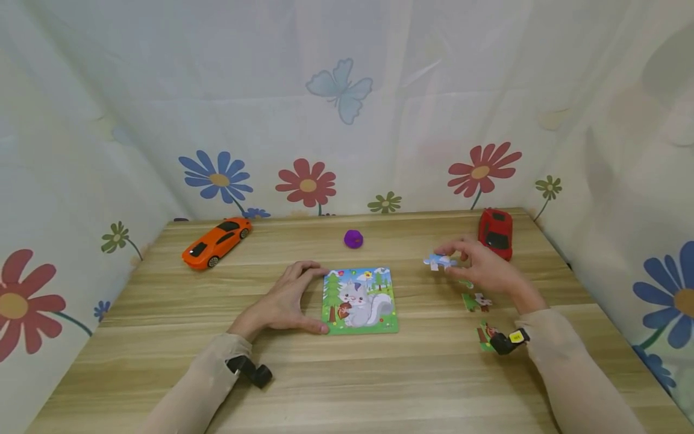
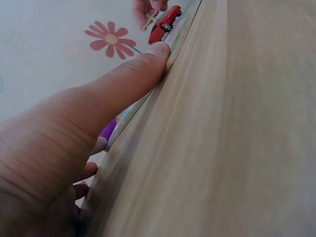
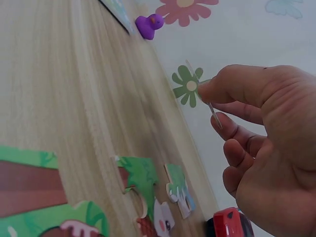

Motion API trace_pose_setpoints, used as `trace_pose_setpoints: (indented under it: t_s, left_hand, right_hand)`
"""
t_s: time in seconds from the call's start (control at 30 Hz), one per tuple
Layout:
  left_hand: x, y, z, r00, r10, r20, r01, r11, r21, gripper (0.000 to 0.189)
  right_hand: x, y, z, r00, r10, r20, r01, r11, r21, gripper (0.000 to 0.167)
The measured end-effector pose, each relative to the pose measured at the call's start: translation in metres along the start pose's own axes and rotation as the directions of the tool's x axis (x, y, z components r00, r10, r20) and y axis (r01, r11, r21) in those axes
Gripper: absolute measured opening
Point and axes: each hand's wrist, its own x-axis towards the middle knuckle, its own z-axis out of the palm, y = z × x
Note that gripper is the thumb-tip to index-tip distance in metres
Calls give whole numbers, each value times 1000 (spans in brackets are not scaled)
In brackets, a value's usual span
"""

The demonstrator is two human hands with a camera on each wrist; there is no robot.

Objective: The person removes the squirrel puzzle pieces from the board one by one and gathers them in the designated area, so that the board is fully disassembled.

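Note:
A square picture board [image 1: 359,300] showing a grey squirrel lies flat on the table. At its left edge my left hand [image 1: 287,298] rests, the thumb [image 2: 143,66] fairly straight along the near left corner and the fingers by the far left corner. To the right, my right hand [image 1: 482,268] pinches a light-blue jigsaw piece [image 1: 435,261] between thumb and fingers, raised above the table. The right wrist view shows that jigsaw piece [image 3: 215,116] edge-on. Several more jigsaw pieces [image 3: 140,180] lie under and nearer than this hand, partly hidden by the wrist in the head view.
An orange toy car [image 1: 217,243] stands at the back left. Behind the board sits a purple toy duck [image 3: 148,25]. Close behind my right hand is a red toy car [image 1: 496,232]. A flowered curtain [image 1: 347,150] borders the wooden table [image 1: 336,386] at the back and sides.

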Motion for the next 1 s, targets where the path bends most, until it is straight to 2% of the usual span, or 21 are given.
trace_pose_setpoints:
  t_s: [0.2, 0.67, 1.0]
  left_hand:
    - [0, 0, -1, 1000, 7, -6, -7, 1000, 4, 129]
    - [0, 2, -1, 1000, 1, -2, -1, 1000, -4, 128]
    - [-1, 3, -2, 1000, 2, 0, -2, 1000, -6, 128]
  right_hand:
    - [0, 8, 5, 999, 28, 17, -28, 1000, 13, 41]
    - [2, 18, 12, 999, -20, 42, 22, 998, -55, 39]
    - [4, 17, 16, 998, -8, 58, 13, 996, -88, 39]
